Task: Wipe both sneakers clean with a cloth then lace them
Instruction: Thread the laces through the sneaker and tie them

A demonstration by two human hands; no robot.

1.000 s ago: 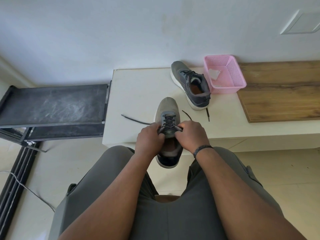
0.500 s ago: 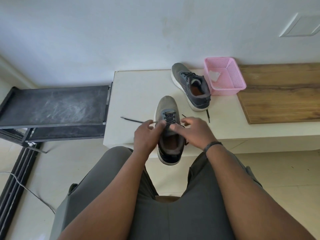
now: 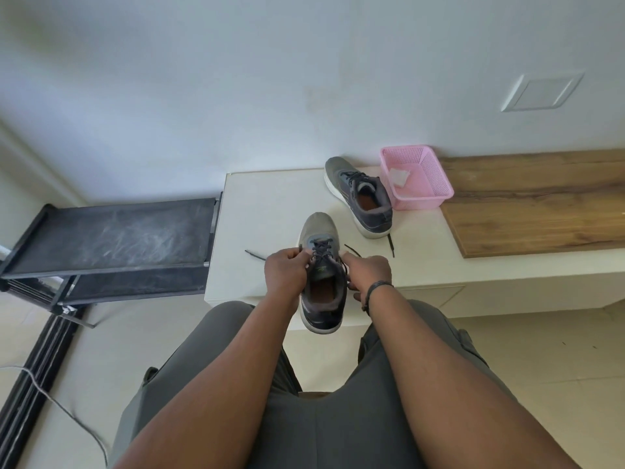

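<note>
A grey sneaker lies at the front edge of the white table, its heel hanging over toward me. My left hand grips its left side at the eyelets, pinching the black lace. On the shoe's right, my right hand is curled round the other lace strand. One lace end trails left on the table. The second grey sneaker rests farther back, laced, beside a pink basket that holds a white cloth.
A wooden board covers the table's right part. A low black metal rack stands to the left of the table. A thin cable runs across the floor at lower left. My knees in grey trousers fill the foreground.
Both hands moved apart from the tongue to the two sides of the near sneaker, and more of the laced section shows between them.
</note>
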